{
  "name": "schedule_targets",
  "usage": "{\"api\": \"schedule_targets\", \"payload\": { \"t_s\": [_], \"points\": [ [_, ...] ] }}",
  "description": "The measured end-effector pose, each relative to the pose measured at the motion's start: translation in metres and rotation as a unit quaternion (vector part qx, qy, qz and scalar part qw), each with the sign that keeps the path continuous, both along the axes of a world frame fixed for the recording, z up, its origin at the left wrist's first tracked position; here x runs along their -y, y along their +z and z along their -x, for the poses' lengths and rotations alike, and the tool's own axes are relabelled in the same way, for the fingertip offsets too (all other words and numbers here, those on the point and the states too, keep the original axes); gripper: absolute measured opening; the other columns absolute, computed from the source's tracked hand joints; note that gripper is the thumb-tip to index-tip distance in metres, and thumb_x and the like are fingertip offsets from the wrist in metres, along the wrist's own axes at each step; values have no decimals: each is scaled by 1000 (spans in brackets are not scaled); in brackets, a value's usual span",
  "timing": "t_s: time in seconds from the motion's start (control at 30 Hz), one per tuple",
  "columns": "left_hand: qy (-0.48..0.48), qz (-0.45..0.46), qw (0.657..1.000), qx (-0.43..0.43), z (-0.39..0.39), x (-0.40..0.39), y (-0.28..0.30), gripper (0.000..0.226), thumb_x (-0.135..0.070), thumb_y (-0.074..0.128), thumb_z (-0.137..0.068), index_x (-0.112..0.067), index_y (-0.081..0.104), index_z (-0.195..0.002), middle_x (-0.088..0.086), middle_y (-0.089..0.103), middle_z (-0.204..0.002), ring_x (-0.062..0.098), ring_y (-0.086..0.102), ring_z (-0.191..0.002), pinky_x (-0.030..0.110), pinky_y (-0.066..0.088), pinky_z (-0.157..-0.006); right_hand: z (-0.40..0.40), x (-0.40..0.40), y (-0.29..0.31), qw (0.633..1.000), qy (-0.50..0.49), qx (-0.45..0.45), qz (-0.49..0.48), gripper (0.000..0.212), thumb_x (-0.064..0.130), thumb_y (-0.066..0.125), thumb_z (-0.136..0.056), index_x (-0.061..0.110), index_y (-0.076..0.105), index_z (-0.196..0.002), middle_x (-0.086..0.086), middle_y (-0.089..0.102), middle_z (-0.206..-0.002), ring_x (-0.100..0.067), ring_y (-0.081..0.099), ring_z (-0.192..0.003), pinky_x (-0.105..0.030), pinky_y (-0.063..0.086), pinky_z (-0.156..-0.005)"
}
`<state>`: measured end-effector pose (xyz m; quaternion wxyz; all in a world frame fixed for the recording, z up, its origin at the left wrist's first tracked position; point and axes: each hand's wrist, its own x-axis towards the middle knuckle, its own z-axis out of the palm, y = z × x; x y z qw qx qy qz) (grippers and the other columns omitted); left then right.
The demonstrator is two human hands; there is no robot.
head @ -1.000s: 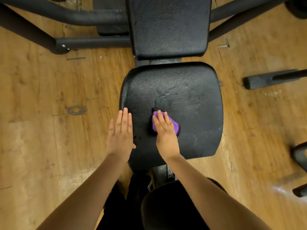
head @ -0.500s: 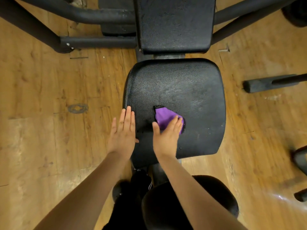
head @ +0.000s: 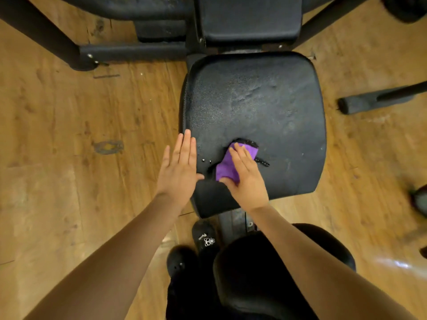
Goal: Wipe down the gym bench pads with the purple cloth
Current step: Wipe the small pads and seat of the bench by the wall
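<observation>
The black seat pad [head: 265, 100] of the gym bench fills the middle of the head view, with the back pad [head: 250, 18] beyond it at the top. A small purple cloth [head: 227, 166] lies on the seat pad's near left part. My right hand [head: 246, 179] presses flat on the cloth with straight fingers, covering its right half. My left hand [head: 179, 168] rests flat with fingers together against the seat pad's left edge, holding nothing.
Black frame tubes [head: 129, 51] cross the wooden floor at the upper left. A black bar end [head: 374, 101] lies on the floor to the right. A round black pad [head: 265, 273] and dark shoes [head: 204, 239] sit near my body below the seat.
My right hand has slid the cloth on the seat pad, its fingers now angled up-left over it. My left hand stays at the pad's left edge.
</observation>
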<state>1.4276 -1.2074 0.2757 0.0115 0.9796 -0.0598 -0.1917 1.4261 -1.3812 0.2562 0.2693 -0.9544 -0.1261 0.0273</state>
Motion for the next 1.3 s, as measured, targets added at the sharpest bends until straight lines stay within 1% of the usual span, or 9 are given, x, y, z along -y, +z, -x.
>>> {"api": "schedule_targets", "payload": {
  "t_s": [0.13, 0.23, 0.43, 0.53, 0.63, 0.73, 0.93, 1.13, 1.3],
  "points": [
    [12, 31, 999, 2, 3, 0, -2, 98, -52, 42, -93, -4, -35, -130, 9, -48, -129, 24, -20, -144, 42, -5, -117, -8, -18, 5, 992, -96, -76, 42, 75, 37, 47, -94, 0, 7, -146, -16, -1, -155, -24, -7, -142, -41, 2, -117],
    [-11, 25, 1000, -8, 6, -4, -2, 120, -58, 58, -81, -3, -35, -131, 11, -47, -133, 25, -22, -143, 42, -5, -116, -5, -49, -1, 988, -119, -75, 61, 83, 44, 46, -93, -2, 1, -145, -17, -10, -153, -25, -16, -140, -39, -9, -116],
    [-32, 8, 999, -16, 10, -14, -3, 131, -56, 69, -72, -3, -30, -140, 8, -46, -136, 24, -24, -143, 42, -10, -114, 11, -34, -19, 997, 11, 37, 64, 61, 1, 44, -79, -1, 34, -139, -20, 32, -147, -26, 16, -138, -42, 17, -112],
    [-18, 6, 1000, -21, 10, -10, -4, 131, -52, 70, -74, -4, -36, -134, 8, -46, -136, 24, -25, -142, 42, -12, -113, 4, -21, -15, 981, 124, 86, 124, 58, 0, 31, -74, 1, 49, -129, -17, 48, -137, -26, 31, -132, -36, 24, -111],
    [0, 6, 1000, -25, 13, -7, -4, 129, -48, 70, -75, -4, -34, -137, 8, -46, -137, 23, -26, -142, 41, -11, -114, 5, -29, -16, 973, 180, 69, 130, 52, 20, 41, -85, 0, 45, -132, -17, 43, -140, -28, 28, -134, -39, 15, -114],
    [16, 9, 1000, -25, 16, -4, -4, 127, -46, 70, -77, -3, -31, -140, 10, -40, -147, 23, -26, -142, 42, -10, -114, 16, -20, -26, 978, 122, 52, 159, 64, 37, 42, -85, 11, 29, -142, -9, 30, -149, -22, 15, -140, -45, 12, -114],
    [31, 17, 999, -33, 19, 2, -5, 125, -39, 72, -77, -1, -29, -141, 13, -36, -150, 25, -26, -142, 42, -6, -116, 27, -4, -33, 994, -58, 31, 86, 67, -12, 48, -80, 4, 30, -142, -8, 18, -149, -26, 11, -139, -49, 18, -112],
    [53, 31, 998, -22, 22, 3, -7, 116, -32, 68, -82, -5, -25, -144, 8, -36, -150, 21, -25, -142, 41, -5, -117, -3, -44, -23, 977, 148, 115, 97, 55, 11, 33, -79, 2, 49, -131, -14, 47, -138, -32, 40, -130, -39, 19, -110],
    [26, -40, 999, -10, 23, 16, 2, 104, -30, 58, -90, -1, -27, -142, 14, -32, -152, 26, -25, -142, 51, -9, -113, -15, 23, -34, 942, 265, 138, 153, 61, 0, 34, -75, 13, 39, -134, -8, 47, -139, -26, 35, -132, -40, 23, -109]
  ]
}}
